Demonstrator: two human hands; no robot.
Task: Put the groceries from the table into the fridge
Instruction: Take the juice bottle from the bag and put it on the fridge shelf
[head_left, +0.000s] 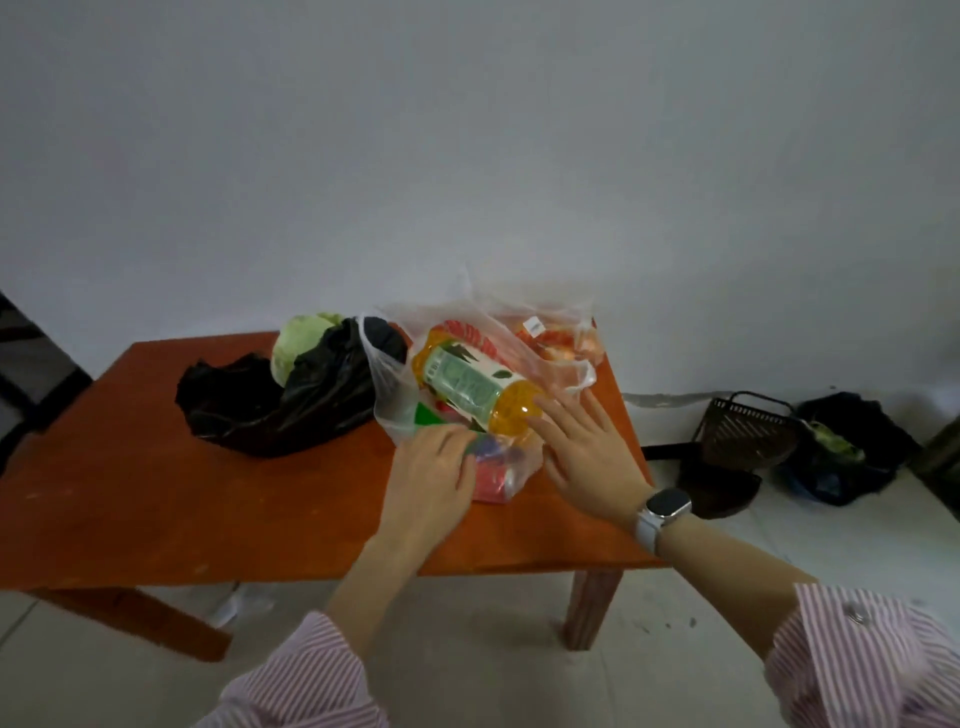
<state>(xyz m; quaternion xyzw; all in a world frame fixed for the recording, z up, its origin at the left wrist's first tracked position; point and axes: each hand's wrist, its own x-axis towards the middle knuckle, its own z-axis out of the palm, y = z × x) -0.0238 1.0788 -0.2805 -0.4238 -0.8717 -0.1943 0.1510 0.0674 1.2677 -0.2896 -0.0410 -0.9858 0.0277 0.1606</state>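
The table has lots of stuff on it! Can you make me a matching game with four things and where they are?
Things:
1. cabbage
2. bottle
3. watch
4. basket

Places:
A. on the floor beside the table
B. poking out of the black bag
C. on the right wrist
D. lying on its side in the clear bag

Pairs: 1-B, 2-D, 3-C, 4-A

A dark slatted basket (745, 428) and a black bag (852, 447) sit on the floor by the wall.
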